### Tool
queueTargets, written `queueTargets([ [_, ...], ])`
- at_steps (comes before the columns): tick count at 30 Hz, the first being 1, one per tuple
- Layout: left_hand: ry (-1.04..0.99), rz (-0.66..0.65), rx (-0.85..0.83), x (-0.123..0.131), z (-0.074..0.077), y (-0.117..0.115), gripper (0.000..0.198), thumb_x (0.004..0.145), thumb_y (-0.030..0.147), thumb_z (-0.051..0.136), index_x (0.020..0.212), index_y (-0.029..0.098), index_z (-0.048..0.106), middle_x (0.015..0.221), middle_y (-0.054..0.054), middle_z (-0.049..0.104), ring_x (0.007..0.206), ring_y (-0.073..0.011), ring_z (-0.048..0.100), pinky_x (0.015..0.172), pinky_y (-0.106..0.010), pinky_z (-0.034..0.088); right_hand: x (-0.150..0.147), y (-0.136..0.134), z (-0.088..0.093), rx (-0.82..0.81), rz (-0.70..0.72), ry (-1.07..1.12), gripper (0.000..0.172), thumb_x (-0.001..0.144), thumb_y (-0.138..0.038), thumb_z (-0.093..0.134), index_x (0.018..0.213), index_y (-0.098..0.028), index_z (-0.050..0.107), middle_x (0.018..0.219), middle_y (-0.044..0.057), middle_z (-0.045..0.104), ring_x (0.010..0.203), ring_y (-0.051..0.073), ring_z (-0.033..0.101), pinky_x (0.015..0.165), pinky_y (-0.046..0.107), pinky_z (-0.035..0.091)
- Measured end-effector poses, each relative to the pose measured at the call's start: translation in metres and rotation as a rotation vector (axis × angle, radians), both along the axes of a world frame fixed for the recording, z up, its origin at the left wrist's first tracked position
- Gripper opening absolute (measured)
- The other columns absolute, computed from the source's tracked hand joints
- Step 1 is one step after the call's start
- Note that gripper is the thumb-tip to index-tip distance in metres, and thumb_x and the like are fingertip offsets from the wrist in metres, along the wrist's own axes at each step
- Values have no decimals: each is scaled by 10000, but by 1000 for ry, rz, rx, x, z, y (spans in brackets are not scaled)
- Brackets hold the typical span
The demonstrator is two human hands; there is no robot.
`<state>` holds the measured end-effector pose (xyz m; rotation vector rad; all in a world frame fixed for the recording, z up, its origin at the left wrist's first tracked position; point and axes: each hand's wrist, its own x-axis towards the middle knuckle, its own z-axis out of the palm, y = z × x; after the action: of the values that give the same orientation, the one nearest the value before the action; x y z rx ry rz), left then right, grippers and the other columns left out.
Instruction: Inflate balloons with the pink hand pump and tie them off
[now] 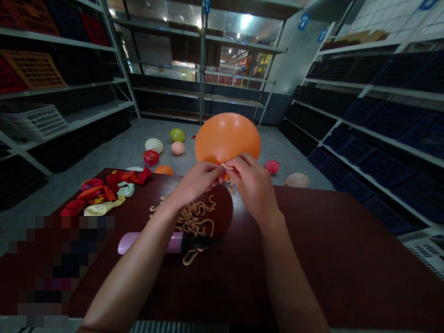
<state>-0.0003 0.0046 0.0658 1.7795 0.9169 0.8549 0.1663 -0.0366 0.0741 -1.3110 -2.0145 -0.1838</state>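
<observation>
An inflated orange balloon floats just above the far edge of the dark red table. My left hand and my right hand meet at its neck, fingers pinched closed on it and on a pale rubber band. Below my hands lies a heap of pale rubber bands. A pink hand pump with a black nozzle lies in front of that heap, under my left forearm.
Uninflated balloons in red, yellow and pale green are piled at the table's left. Several inflated balloons lie on the grey floor beyond. Metal shelving with crates lines both sides and the back.
</observation>
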Motion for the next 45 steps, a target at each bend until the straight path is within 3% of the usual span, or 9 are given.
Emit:
queueTargets([
  [9,102,-92,79,-14,9,-1,380,952,474,463,780,164,600,689,3,541,604,-125,472,562,-256,357,2,5,-8,-44,134,91,191,982,-195,549,1097,-215,700,1047,69,714,963,190,664,815,313,497],
  [15,103,-117,118,-22,10,-3,309,945,392,496,792,161,633,731,-11,601,639,-132,505,593,-258,379,5,9,-13,89,171,-10,338,1003,-231,528,1294,-283,694,982,57,704,945,189,634,837,340,510],
  [21,268,-126,222,-29,11,-1,316,962,312,481,762,155,667,704,-13,653,636,-132,558,609,-256,384,5,21,-23,32,239,58,290,964,-214,599,1189,-308,755,991,39,723,936,172,653,814,320,517],
  [25,499,22,463,-28,15,-10,367,1008,333,480,791,151,714,752,-51,701,658,-157,596,608,-276,361,2,33,-36,-22,271,164,240,920,-170,641,1085,-267,786,976,37,753,920,173,686,815,319,537],
  [29,712,162,805,-22,17,-20,374,1033,340,477,855,131,731,794,-93,715,682,-200,620,604,-308,356,-1,37,-42,80,250,224,236,904,-118,609,970,-240,800,937,39,766,911,181,699,833,338,546],
  [35,654,285,1211,-23,9,-9,393,1029,410,493,820,161,714,844,-83,689,728,-201,615,609,-316,391,-2,33,-36,119,239,334,240,896,-115,607,927,-254,800,902,23,770,857,167,703,791,326,560],
  [40,459,363,1143,-28,8,0,461,928,583,614,1141,184,704,1154,-134,682,1074,-303,604,896,-428,461,-3,26,-29,127,261,393,190,887,-142,646,884,-255,799,865,17,771,803,155,701,746,307,558],
  [42,398,275,1053,-30,9,0,558,913,594,633,1330,224,633,1314,-130,636,1209,-315,552,1006,-474,412,-4,24,-25,114,273,398,221,889,-120,626,846,-259,792,838,6,765,782,142,695,734,293,550],
  [45,392,85,945,-31,12,-2,427,976,476,602,1371,314,621,1380,-74,632,1296,-284,520,1054,-481,357,-5,22,-22,104,287,408,219,884,-117,623,817,-255,779,848,2,764,798,139,695,751,290,547],
])
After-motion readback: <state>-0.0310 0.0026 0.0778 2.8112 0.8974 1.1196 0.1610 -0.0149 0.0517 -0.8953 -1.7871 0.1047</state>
